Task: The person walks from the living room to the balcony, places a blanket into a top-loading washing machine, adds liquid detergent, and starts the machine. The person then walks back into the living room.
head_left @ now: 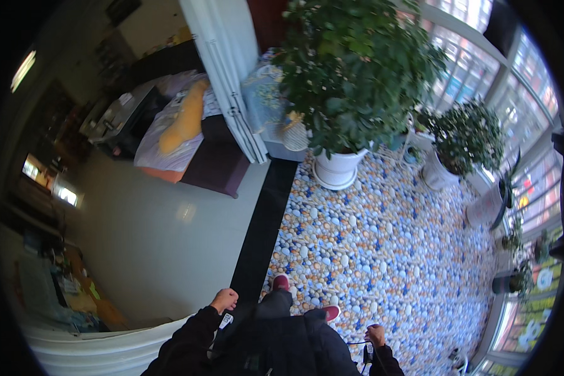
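Note:
My left hand (225, 301) hangs low in front of me over the black threshold strip (266, 213), its fingers curled into a loose fist with nothing showing in them. Farther right, my right hand (376, 335) is also curled closed above the pebble-patterned floor (370, 263), and I see no object in it. Both wrists carry a small dark device with a white label, and a thin cable runs by the right one. Neither hand touches anything around it. My red shoes (281, 282) stand between them, at the edge of the patterned floor.
A large leafy plant in a white pot (336, 168) stands ahead, with smaller potted plants (442, 169) along the barred windows at right. To the left are a bed (216, 160) with a yellow long pillow (185, 119), white curtains (229, 81) and a smooth grey floor (169, 244).

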A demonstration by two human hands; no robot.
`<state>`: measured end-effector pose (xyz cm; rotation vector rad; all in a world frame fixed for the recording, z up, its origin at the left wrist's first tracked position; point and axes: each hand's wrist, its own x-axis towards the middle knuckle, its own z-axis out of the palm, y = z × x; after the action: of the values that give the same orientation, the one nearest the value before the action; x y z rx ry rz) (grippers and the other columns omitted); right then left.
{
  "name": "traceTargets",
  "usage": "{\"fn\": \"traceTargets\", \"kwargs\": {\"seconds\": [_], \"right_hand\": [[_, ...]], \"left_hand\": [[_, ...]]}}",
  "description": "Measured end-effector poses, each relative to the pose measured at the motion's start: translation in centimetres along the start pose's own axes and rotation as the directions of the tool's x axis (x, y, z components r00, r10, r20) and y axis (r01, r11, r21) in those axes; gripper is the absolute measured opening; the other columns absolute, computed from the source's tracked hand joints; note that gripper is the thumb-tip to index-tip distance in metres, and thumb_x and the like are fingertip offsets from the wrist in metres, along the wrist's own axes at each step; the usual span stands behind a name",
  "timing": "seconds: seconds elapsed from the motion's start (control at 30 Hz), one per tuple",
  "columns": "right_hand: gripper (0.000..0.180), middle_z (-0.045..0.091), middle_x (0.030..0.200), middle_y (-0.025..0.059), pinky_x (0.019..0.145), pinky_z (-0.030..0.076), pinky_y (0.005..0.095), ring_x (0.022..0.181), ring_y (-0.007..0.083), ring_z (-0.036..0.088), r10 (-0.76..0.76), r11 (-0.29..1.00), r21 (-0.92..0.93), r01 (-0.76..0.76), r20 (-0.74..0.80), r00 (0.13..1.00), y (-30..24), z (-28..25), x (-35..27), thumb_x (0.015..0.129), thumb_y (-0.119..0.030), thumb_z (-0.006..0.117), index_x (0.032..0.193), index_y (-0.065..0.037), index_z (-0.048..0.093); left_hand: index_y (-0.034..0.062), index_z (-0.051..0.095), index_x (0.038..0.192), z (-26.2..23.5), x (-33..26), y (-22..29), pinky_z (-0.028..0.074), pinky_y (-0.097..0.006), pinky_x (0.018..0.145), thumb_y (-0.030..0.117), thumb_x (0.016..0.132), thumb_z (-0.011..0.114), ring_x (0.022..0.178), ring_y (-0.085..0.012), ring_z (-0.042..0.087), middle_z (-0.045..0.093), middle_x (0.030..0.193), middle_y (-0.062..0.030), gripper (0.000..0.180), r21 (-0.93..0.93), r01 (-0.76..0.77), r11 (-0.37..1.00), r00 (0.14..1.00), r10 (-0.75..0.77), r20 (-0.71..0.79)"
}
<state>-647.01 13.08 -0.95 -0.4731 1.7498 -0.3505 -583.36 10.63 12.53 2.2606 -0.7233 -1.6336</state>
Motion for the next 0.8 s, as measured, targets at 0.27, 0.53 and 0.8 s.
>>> {"fn": "traceTargets", "kwargs": {"seconds": [0.27, 0.53, 0.8], "right_hand": [[0.02, 0.061, 0.069, 0.01, 0.049, 0.053, 0.0325, 0.056, 0.0199, 0.062, -0.15, 0.925, -0.327, 0.194, 0.156, 0.976, -13.0, 10.3, 2.4, 0.09, -0.014, 0.058, 0.095, 0.006, 0.063], [0.031, 0.066, 0.065, 0.0148, 0.06, 0.053, 0.0402, 0.061, 0.0259, 0.067, -0.353, 0.624, -0.587, 0.517, 0.378, 0.856, -22.2, 27.0, 1.2, 0.088, -0.029, 0.051, 0.082, -0.002, 0.067], [0.024, 0.066, 0.073, 0.0118, 0.064, 0.054, 0.0431, 0.064, 0.0309, 0.065, -0.299, -0.366, -0.409, 0.836, 0.902, 0.311, -27.1, 35.0, 5.5, 0.088, -0.024, 0.056, 0.082, -0.002, 0.064]], "left_hand": [[0.0056, 0.062, 0.097, -4.6, 1.4, -8.5, 0.055, -0.033, 0.055, 0.016, 0.09, 0.058, 0.063, -0.0179, 0.063, 0.062, 0.079, -0.0071, 0.013, -0.269, 0.122, 0.955, 0.991, -0.135, -0.028], [-0.0003, 0.062, 0.1, -13.2, 3.5, -13.9, 0.058, -0.036, 0.057, 0.016, 0.091, 0.059, 0.064, -0.0203, 0.065, 0.064, 0.081, -0.0104, 0.019, -0.456, 0.122, 0.881, 0.985, -0.163, -0.05], [-0.0013, 0.06, 0.107, -16.5, 3.4, -17.9, 0.058, -0.037, 0.058, 0.02, 0.091, 0.062, 0.064, -0.0219, 0.066, 0.065, 0.082, -0.0124, 0.027, -0.671, 0.094, 0.736, 0.953, -0.261, -0.153]]}}
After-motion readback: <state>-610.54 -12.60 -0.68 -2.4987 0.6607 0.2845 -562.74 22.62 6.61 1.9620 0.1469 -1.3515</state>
